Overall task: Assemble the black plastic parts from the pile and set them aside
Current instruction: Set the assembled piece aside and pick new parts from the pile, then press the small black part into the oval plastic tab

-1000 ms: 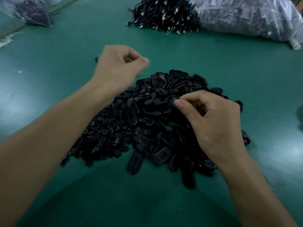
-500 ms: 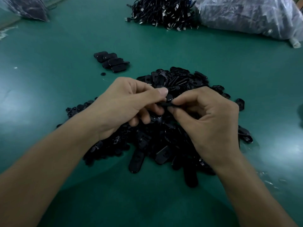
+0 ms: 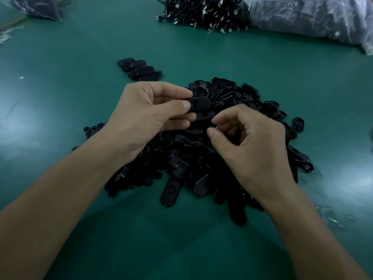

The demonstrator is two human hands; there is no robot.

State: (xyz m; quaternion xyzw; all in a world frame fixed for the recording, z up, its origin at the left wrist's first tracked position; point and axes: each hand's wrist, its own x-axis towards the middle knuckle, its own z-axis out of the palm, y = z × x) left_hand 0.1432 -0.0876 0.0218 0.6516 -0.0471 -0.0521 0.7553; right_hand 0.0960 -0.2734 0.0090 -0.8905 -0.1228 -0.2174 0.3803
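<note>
A heap of black plastic parts lies in the middle of the green table, long oval shells on the right and small round pieces on the left. My left hand pinches one oval black shell between thumb and fingers just above the heap. My right hand hovers beside it with curled fingers, thumb and forefinger close together; I cannot make out anything between them. A short row of assembled black parts lies apart, behind my left hand.
A bundle of black cables with metal plugs lies at the far edge. A clear plastic bag of dark items sits at the far right, another bag at the far left. Small clear scraps lie near my right forearm.
My left hand came back from the set-aside row to the heap, met my right hand over a shell, and now holds the shell alone. My right hand has drawn slightly away.
</note>
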